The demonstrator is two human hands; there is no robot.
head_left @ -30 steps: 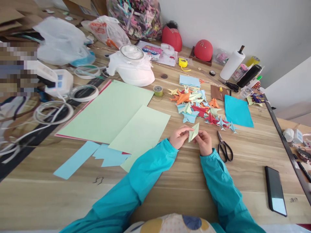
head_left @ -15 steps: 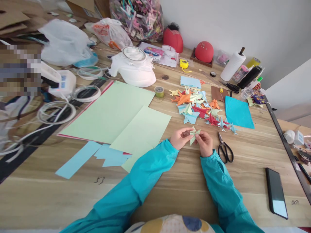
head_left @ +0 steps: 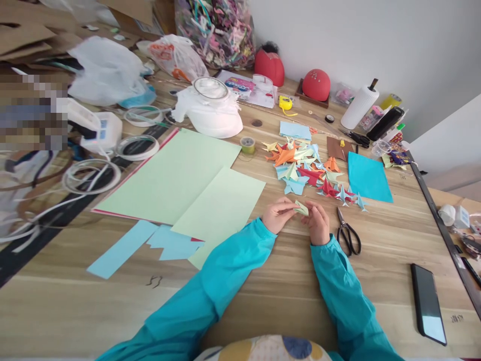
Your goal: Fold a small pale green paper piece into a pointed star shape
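A small folded piece of pale green paper [head_left: 301, 208] is pinched between both my hands just above the wooden table [head_left: 285, 281]. My left hand [head_left: 277, 214] grips its left side with closed fingers. My right hand [head_left: 318, 222] grips its right side, fingers curled. Just beyond my hands lies a pile of folded paper figures [head_left: 306, 168] in orange, red, blue and green. Black scissors [head_left: 348, 234] lie right beside my right hand.
Large pale green sheets [head_left: 180, 175] and light blue offcuts [head_left: 146, 243] lie to the left. A teal sheet [head_left: 368, 176] lies at the right, a black phone [head_left: 428, 303] near the right front edge. White tape rolls [head_left: 137, 146], plastic bags and a white container [head_left: 210, 108] crowd the back left.
The folded green paper stood upright between my fingers a second ago; it has been turned and pressed down flatter, and now lies low between both hands.
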